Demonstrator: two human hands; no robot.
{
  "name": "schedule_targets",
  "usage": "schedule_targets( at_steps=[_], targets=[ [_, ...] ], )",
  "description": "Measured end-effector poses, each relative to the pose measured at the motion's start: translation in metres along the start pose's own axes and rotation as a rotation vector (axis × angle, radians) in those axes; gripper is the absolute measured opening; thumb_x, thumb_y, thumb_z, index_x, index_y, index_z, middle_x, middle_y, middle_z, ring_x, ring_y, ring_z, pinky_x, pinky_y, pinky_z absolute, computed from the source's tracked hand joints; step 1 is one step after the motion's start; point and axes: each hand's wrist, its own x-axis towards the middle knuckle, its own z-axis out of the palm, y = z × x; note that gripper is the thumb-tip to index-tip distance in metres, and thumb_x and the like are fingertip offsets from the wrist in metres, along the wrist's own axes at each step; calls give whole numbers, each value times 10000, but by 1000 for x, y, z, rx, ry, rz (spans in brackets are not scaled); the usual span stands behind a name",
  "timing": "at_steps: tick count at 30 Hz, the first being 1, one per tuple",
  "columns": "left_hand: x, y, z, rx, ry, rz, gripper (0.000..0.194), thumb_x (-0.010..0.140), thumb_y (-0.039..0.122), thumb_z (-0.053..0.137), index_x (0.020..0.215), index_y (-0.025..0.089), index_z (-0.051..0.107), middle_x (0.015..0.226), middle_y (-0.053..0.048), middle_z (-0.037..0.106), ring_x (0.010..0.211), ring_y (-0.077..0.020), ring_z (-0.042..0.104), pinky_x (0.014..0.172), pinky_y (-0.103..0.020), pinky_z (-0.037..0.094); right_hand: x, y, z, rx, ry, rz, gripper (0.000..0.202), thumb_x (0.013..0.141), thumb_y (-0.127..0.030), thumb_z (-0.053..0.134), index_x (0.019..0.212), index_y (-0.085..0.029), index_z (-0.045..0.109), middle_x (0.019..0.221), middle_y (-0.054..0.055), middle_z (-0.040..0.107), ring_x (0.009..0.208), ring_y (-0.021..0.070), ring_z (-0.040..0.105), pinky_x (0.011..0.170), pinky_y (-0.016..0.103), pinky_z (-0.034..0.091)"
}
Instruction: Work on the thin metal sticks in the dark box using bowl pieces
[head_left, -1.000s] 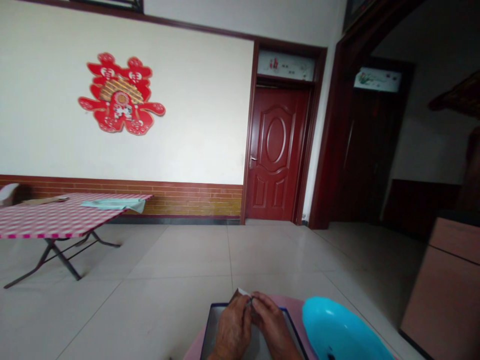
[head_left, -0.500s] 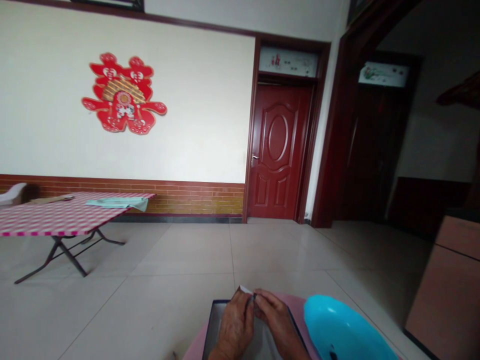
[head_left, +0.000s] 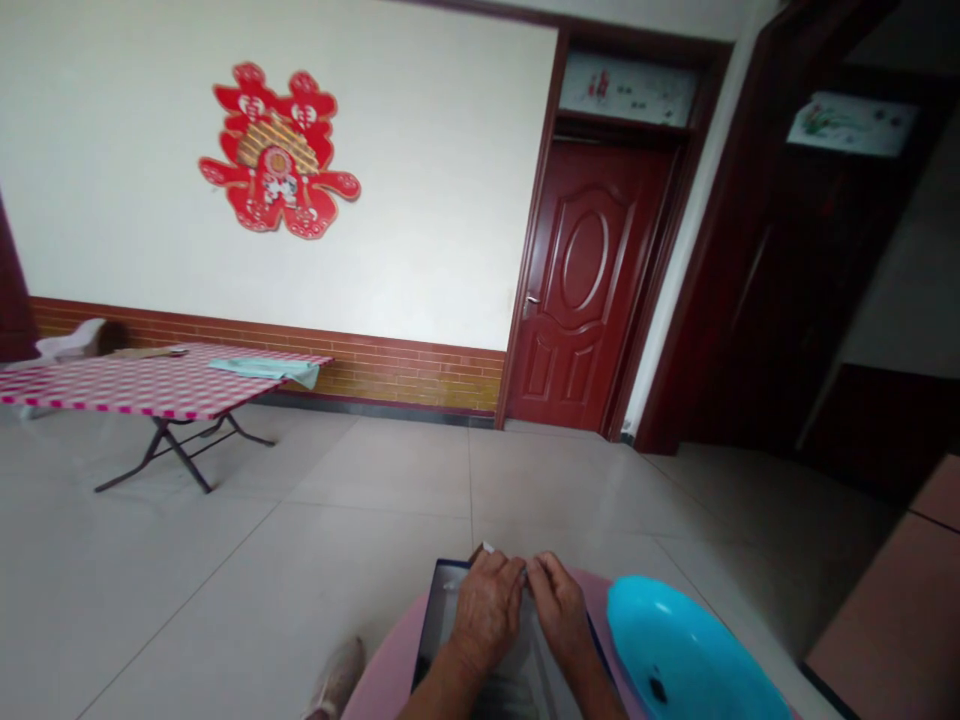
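Observation:
My left hand (head_left: pixel 489 608) and my right hand (head_left: pixel 556 600) are close together over an open dark-rimmed box (head_left: pixel 429 625). Their fingers are pinched together and meet at something too small to make out. A small white and brown piece (head_left: pixel 481 550) sticks up behind the fingers of my left hand. Under the box is a pink round surface (head_left: pixel 382 668). Beside it on the right lies a bright blue basin (head_left: pixel 694 650) with a small dark thing (head_left: pixel 658 686) inside.
A folding table (head_left: pixel 150 385) with a checked cover stands at the left, bearing a pale green cloth (head_left: pixel 266 370). A shoe (head_left: pixel 339 678) shows at the lower left. A brown cabinet (head_left: pixel 892 600) stands at the right, and a red door (head_left: pixel 581 290) is in the far wall.
The view has tilted and shifted, so the room sits differently in it. My hands are slightly higher in view, and the white piece behind them shows less. More of the box and the shoe shows.

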Motion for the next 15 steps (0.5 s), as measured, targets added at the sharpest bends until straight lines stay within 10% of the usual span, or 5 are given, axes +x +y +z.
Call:
schedule_targets(
  at_steps=[15],
  targets=[
    [-1, 2, 0, 24, 74, 4, 242, 902, 156, 359, 985, 196, 584, 785, -43, 591, 796, -177, 556, 775, -325, 494, 0, -4, -7, 51, -61, -25, 284, 857, -471, 430, 773, -222, 538, 693, 11, 602, 672, 172, 564, 632, 250, 447]
  ],
)
